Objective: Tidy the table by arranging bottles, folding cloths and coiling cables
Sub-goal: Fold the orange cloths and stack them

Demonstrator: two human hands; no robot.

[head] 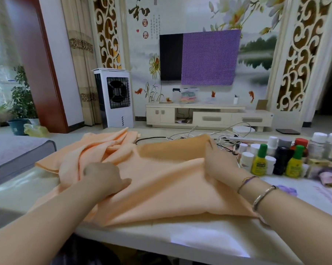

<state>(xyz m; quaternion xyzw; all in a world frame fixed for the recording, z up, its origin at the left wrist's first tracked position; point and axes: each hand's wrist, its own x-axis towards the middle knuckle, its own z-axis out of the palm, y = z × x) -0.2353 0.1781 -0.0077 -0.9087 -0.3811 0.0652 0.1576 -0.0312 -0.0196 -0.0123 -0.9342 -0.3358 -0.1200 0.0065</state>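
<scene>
I see an orange cloth point(161, 180) spread over the middle of the table point(209, 240), reaching from the near edge back toward the far edge. Its left portion is bunched in loose folds; its right portion lies flatter.

Left hand point(104, 178): fingers curled down into the bunched cloth near the middle of the table, gripping a fold of it.

Right hand point(220, 161): positioned at the far right corner of the cloth. The thumb and fingers pinch the cloth edge there, lifting it slightly off the table. Two bracelets point(257, 190) sit on this wrist.

Behind the cloth, along the far edge of the table, I see a tangle of cables point(203, 135), white and black, uncoiled.

At the right side of the table stands a group of bottles point(276, 159), upright and close together: two yellow ones with green caps, several white-capped ones, one dark one. They stand just beside the right hand, apart from the cloth.
</scene>
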